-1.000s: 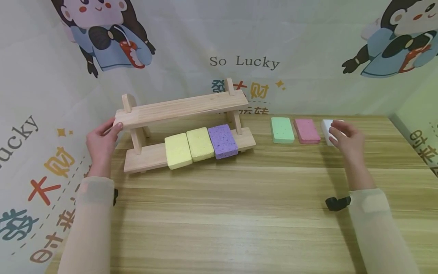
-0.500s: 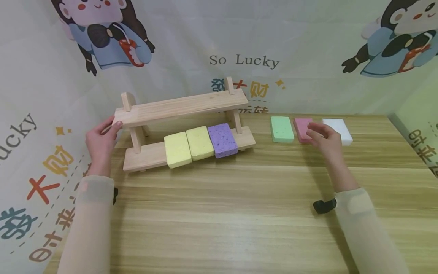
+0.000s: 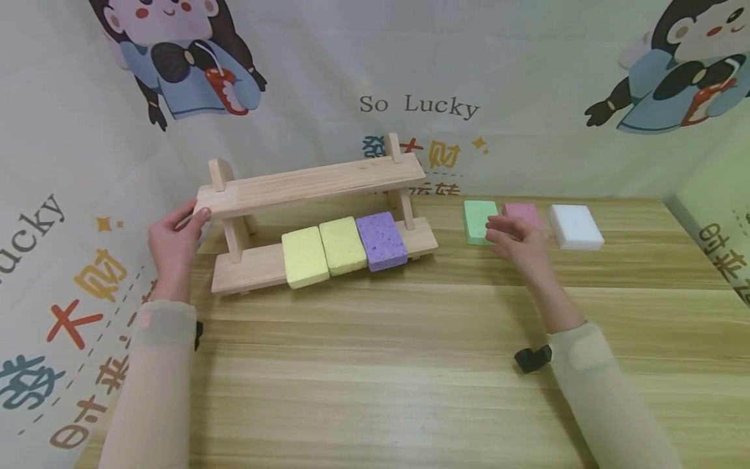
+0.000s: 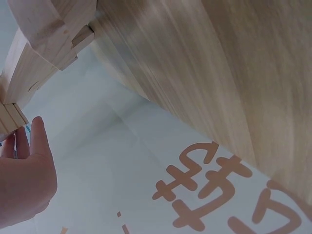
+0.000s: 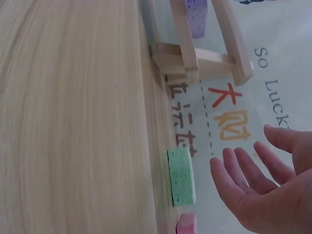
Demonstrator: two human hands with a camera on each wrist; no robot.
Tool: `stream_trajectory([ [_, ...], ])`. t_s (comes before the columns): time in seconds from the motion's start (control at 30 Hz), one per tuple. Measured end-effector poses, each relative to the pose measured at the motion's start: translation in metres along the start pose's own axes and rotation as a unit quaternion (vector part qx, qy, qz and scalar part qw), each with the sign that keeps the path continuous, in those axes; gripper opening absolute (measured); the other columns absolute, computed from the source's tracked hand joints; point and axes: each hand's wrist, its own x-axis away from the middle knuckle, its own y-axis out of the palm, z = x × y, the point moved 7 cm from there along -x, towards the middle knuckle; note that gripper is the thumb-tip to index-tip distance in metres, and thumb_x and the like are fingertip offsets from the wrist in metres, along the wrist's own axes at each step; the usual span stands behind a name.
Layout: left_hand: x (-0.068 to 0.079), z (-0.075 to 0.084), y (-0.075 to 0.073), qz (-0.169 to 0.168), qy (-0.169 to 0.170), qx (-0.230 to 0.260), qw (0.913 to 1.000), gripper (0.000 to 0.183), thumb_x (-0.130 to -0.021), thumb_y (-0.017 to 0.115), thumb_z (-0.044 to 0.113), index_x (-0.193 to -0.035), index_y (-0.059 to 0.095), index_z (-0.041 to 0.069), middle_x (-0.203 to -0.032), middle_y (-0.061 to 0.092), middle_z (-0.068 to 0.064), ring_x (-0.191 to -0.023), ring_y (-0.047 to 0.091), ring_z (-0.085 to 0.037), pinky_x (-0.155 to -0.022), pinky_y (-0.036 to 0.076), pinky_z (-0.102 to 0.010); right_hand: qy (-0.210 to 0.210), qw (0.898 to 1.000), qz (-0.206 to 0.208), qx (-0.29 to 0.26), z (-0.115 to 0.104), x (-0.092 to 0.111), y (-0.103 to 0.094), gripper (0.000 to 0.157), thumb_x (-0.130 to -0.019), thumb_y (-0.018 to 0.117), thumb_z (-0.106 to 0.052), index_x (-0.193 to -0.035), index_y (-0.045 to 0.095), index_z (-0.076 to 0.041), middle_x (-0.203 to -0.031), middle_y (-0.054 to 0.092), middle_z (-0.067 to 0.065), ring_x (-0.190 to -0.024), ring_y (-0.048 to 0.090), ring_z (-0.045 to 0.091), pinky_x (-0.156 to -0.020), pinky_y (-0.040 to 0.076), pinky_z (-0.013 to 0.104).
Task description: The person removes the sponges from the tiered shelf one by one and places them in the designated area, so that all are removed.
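Observation:
My left hand point(image 3: 174, 244) grips the left end of the top board of a two-tier wooden rack point(image 3: 310, 185), thumb on top; the left wrist view shows its fingers at the board's end. On the lower board sit two yellow sponges point(image 3: 306, 256) and a purple sponge point(image 3: 381, 241), side by side. My right hand point(image 3: 521, 244), fingers loosely bent and holding nothing, hovers over the table by a green sponge point(image 3: 477, 221). It partly covers that sponge and a pink sponge point(image 3: 523, 212) in the head view. The right wrist view shows its fingers spread apart.
A white sponge point(image 3: 577, 227) lies at the right end of the row on the wooden table point(image 3: 375, 365). Behind the rack hangs a printed cloth point(image 3: 310, 71), which also runs along the left side.
My right hand has moved left, from over the white sponge past the pink one to the green one, with nothing in it. The left hand keeps its grip on the rack.

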Motion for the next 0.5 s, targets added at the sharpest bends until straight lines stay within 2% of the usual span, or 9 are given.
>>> stream_trajectory([
  [0.07,0.000,0.000,0.000,-0.002,0.001,-0.001,1.0000,0.047,-0.088,0.076,0.034,-0.132,0.065,0.025,-0.144,0.058,0.001,-0.112,0.064,0.001,-0.097,0.051,-0.014,-0.003,1.000,-0.011,0.014,-0.002,0.000,0.007,0.050,-0.100,0.061,-0.020,-0.140,0.049,0.006,-0.124,0.062,0.002,-0.095,0.062,-0.008,-0.087,0.057,0.016],
  [0.2,0.001,0.000,0.001,-0.008,0.005,-0.008,0.9999,0.048,-0.089,0.075,0.036,-0.134,0.063,0.026,-0.144,0.058,0.001,-0.113,0.063,0.000,-0.091,0.052,-0.011,-0.007,0.999,-0.036,0.010,-0.005,0.000,0.023,0.049,-0.100,0.061,-0.018,-0.141,0.048,0.006,-0.133,0.058,0.016,-0.095,0.063,-0.006,-0.087,0.057,0.017],
  [0.33,0.002,0.001,0.001,-0.009,0.010,-0.022,0.9997,0.049,-0.088,0.074,0.039,-0.135,0.063,0.027,-0.144,0.058,0.001,-0.111,0.063,0.001,-0.087,0.052,-0.009,-0.005,0.998,-0.057,-0.009,-0.006,-0.001,0.039,0.047,-0.100,0.061,-0.015,-0.141,0.049,0.006,-0.138,0.055,0.022,-0.096,0.064,-0.005,-0.090,0.057,0.020],
  [0.5,0.001,0.001,0.001,-0.007,0.014,-0.013,0.9998,0.048,-0.088,0.074,0.038,-0.134,0.064,0.026,-0.143,0.060,0.000,-0.105,0.064,0.003,-0.081,0.052,-0.007,0.003,0.997,-0.078,-0.015,-0.006,-0.002,0.057,0.045,-0.100,0.060,-0.013,-0.140,0.050,0.005,-0.142,0.052,0.026,-0.098,0.062,-0.004,-0.095,0.056,0.027],
])
